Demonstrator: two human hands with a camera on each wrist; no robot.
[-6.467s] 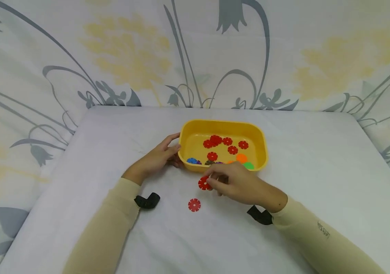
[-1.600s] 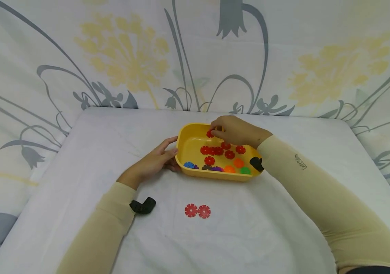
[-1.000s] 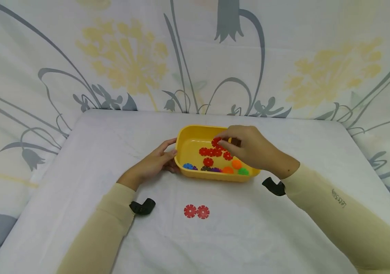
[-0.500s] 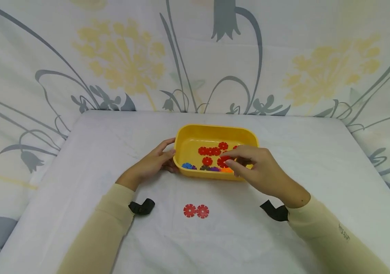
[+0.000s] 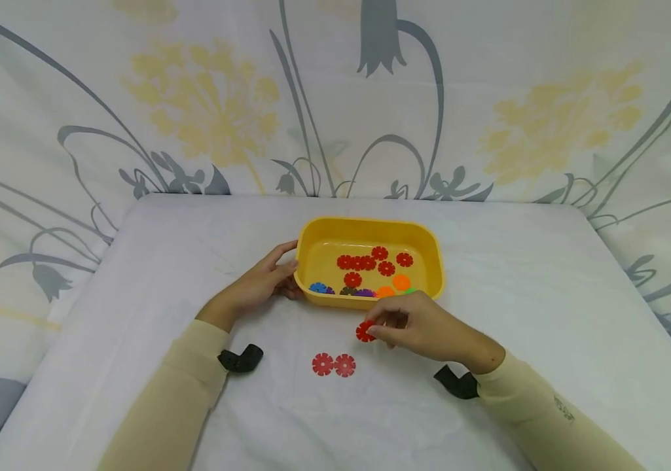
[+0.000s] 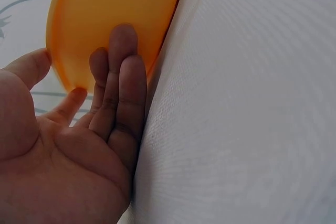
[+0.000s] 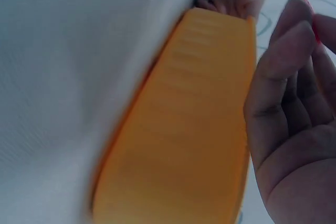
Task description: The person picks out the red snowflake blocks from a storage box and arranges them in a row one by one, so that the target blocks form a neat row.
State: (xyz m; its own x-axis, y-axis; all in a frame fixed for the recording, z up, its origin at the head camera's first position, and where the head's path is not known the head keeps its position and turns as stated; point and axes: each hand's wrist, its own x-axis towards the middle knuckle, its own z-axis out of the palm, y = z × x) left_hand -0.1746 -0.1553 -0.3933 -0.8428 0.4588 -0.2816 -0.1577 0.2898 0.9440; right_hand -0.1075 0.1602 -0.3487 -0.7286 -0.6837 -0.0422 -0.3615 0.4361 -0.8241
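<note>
My right hand (image 5: 429, 327) pinches a red notched plastic snowflake disc (image 5: 364, 331) between thumb and fingertips, just in front of the yellow tub (image 5: 370, 302). In the right wrist view only the thin edge of that disc (image 7: 316, 30) shows beside the fingers. Two more red snowflake discs (image 5: 323, 364) lie side by side on the white cloth, nearer and a little left. My left hand (image 5: 258, 284) rests against the tub's left end. In the left wrist view its fairly straight fingers (image 6: 131, 87) touch the outer wall, with thumb and another fingertip at the rim.
Inside the tub lie several red discs (image 5: 386, 268). Blue (image 5: 317, 287), dark, purple, orange (image 5: 401, 282) and green ones lie along its near side, partly hidden by the wall. A flower-patterned cloth (image 5: 223, 98) hangs behind the white-covered table (image 5: 194, 222).
A second red disc has joined the first on the cloth. My right hand has reached into the tub, taken another red disc and brought it out over the near rim. The left hand stays put.
</note>
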